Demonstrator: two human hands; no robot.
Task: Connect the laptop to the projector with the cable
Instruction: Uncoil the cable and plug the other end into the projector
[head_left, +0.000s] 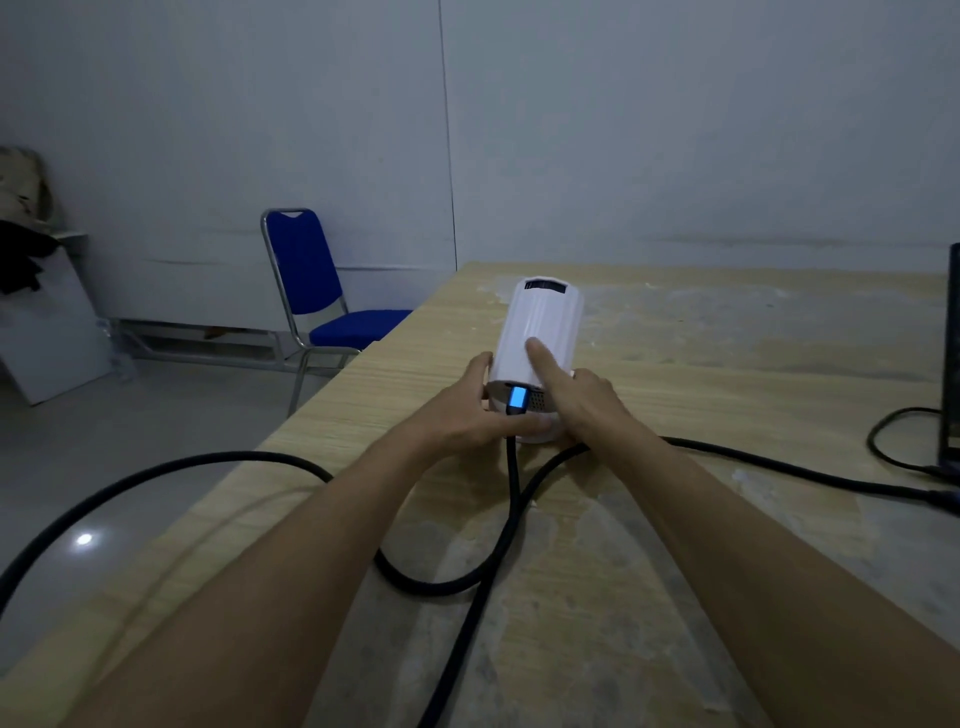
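Left hand (470, 415) grip clasps projector (540, 332) rear; right hand (582, 400) open, forefinger on top; cable (514, 467) plugged between.

1. No text, brand, number or sign can be read anywhere.
2. The white rounded plastic projector (540, 332) carries a dark strip with faint pale marks at its far top end; they are too blurred to read.
3. The glowing blue rectangle on the black cable plug (517, 399), at the projector's near end, bears no legible characters.
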